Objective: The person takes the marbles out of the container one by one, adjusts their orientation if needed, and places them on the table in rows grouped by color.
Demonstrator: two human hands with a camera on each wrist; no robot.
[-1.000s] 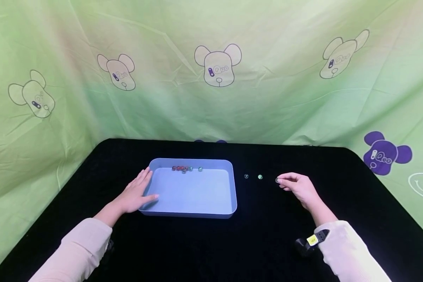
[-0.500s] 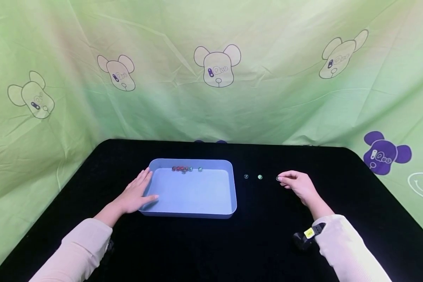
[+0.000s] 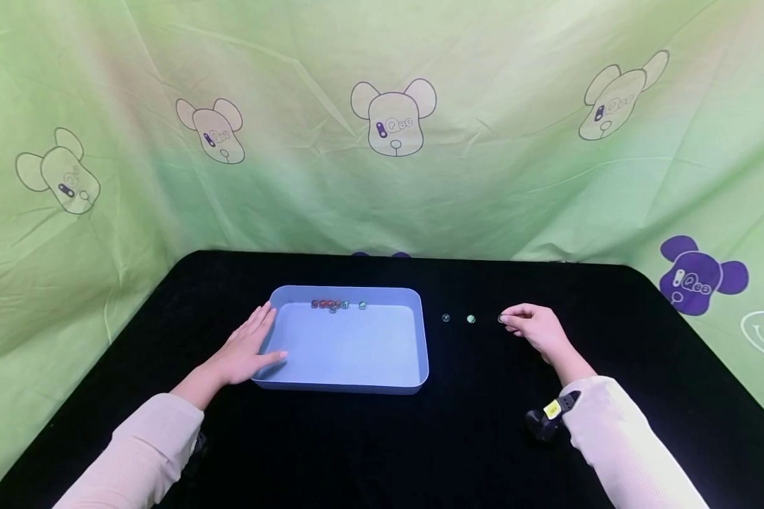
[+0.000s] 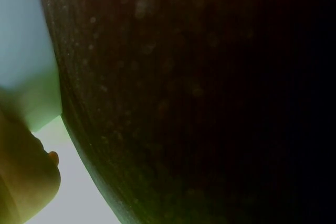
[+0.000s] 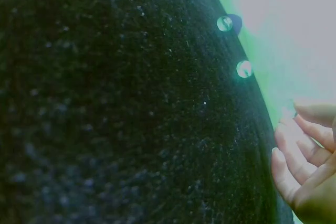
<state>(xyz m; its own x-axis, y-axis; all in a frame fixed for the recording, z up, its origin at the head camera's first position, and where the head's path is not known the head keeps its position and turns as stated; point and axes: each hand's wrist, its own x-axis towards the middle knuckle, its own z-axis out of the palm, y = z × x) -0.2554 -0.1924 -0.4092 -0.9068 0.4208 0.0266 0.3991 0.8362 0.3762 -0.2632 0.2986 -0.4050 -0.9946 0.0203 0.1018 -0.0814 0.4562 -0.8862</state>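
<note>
Head view: black, velvety counter (image 3: 356, 452); on it a smooth blue tray (image 3: 350, 353), rectangular, corners rounded. Left hand (image 3: 245, 353) at its 9 o'clock rim, fingers straight, thumb apart. Right hand (image 3: 539, 332) well out toward 3 o'clock, fingers clamped on a small marble (image 3: 501, 319). Partway, I judge: reddish and clear glassy spheres (image 3: 330, 304) already inside at 12; two loose marbles (image 3: 471, 319) outside, between tray and right hand.

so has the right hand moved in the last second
Yes: the right hand has shifted slightly up the head view. Its fingertips sat lower than the loose pale green marble nearest it; now they are about level.
</note>
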